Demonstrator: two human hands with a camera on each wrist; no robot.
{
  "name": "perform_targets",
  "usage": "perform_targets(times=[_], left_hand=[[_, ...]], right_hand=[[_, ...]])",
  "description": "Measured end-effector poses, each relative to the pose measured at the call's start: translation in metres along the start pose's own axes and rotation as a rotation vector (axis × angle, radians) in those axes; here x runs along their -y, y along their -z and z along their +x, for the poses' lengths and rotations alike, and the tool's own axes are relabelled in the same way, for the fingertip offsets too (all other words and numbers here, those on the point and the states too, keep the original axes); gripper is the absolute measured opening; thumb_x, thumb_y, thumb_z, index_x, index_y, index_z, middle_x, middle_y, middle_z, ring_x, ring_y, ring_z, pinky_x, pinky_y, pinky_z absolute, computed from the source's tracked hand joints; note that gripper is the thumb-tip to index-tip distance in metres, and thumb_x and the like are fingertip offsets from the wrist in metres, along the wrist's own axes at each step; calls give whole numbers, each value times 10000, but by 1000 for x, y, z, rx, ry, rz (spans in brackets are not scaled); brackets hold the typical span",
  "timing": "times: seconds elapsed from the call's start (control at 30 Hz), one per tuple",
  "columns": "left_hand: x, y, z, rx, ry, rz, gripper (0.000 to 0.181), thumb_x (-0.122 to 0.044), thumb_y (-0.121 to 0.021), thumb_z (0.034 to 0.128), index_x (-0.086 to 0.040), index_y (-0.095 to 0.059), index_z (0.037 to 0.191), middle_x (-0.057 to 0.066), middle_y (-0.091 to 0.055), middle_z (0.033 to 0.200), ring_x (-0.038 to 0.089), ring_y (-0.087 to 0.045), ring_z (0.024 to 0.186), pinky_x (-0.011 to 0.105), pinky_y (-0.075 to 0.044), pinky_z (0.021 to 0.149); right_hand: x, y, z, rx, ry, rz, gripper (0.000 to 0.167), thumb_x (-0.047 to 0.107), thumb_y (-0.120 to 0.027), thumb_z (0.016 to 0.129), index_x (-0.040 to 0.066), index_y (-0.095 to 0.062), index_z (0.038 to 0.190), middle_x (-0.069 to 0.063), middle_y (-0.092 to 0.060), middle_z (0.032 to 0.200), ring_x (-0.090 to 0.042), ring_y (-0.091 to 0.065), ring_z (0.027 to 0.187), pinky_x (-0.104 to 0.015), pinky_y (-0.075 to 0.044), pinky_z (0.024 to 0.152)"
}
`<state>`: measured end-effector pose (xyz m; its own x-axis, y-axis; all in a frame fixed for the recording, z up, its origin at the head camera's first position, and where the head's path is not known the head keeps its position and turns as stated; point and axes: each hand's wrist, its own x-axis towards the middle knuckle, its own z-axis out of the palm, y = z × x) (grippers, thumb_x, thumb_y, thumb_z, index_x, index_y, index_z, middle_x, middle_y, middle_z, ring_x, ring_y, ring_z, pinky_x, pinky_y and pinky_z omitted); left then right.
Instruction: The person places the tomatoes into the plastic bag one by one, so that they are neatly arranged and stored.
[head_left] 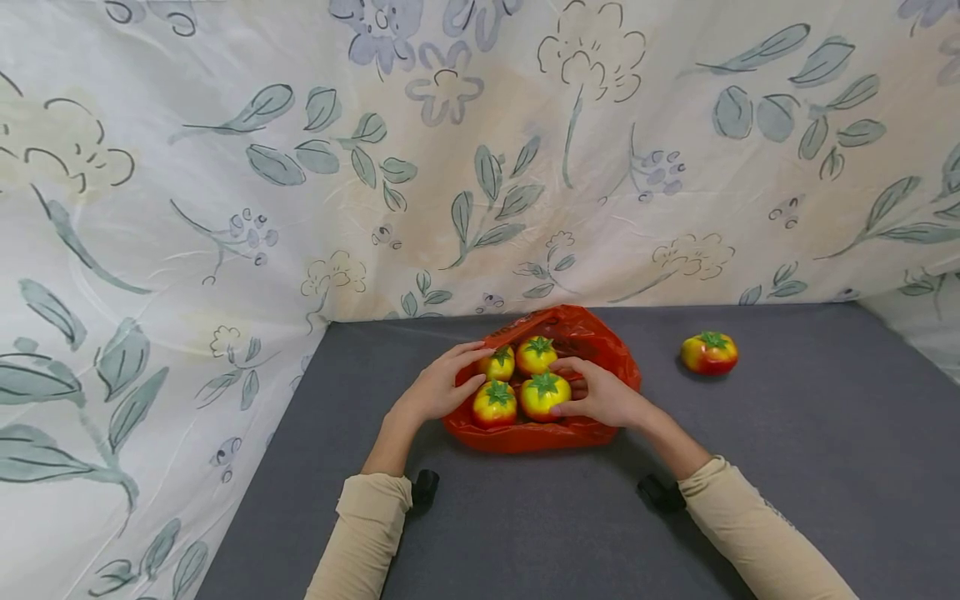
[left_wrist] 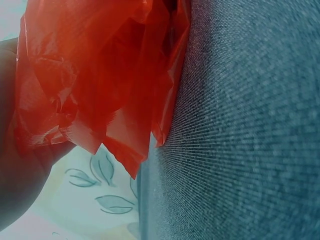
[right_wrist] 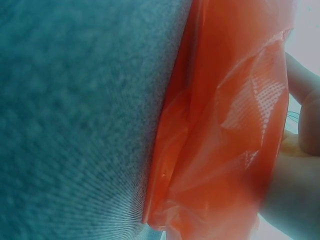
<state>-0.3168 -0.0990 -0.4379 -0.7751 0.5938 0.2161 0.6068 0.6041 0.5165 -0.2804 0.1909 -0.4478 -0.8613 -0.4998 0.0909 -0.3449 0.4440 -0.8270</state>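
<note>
A red plastic bag (head_left: 517, 440) lies open on the table with several yellow-and-red tomatoes inside, each with a green star-shaped top. My left hand (head_left: 442, 385) reaches over the bag's left rim; its fingers and thumb lie around the left side of the back left tomato (head_left: 501, 365). From the right, my right hand (head_left: 603, 396) holds the front right tomato (head_left: 542, 398) between fingers and thumb. Beside these are a front left tomato (head_left: 493, 408) and a back right tomato (head_left: 536, 357). Both wrist views show mostly the bag's crumpled side, hiding the fingertips.
One more tomato (head_left: 709, 353) sits on the dark grey table (head_left: 540, 525), to the right of the bag. A flower-patterned cloth (head_left: 465, 167) hangs behind the table and along its left side. Black wrist devices (head_left: 662, 493) sit under both forearms.
</note>
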Motion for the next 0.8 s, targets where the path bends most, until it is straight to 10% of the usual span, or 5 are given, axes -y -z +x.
perform_targets(times=[0.43,0.8], left_hand=[[-2,1,-1,-5,-7,4,449,-194,-611,940,-130,-521,1376,82,-422,1441,266,-400,1307,480,-334,1049],[-1,0,0,2,8,9,450,-202,-604,944,-140,-517,1381,75,-416,1446,254,-394,1311,468,-332,1054]], right_hand=[[-2,8,0,-29,-32,18,667,224,-751,833,-29,-419,1354,-225,-460,1338,-368,-506,1159,-448,-487,897],[9,24,-2,-204,-66,-31,572,293,-693,884,8,-481,1332,-197,-504,1316,-373,-516,1160,-486,-456,924]])
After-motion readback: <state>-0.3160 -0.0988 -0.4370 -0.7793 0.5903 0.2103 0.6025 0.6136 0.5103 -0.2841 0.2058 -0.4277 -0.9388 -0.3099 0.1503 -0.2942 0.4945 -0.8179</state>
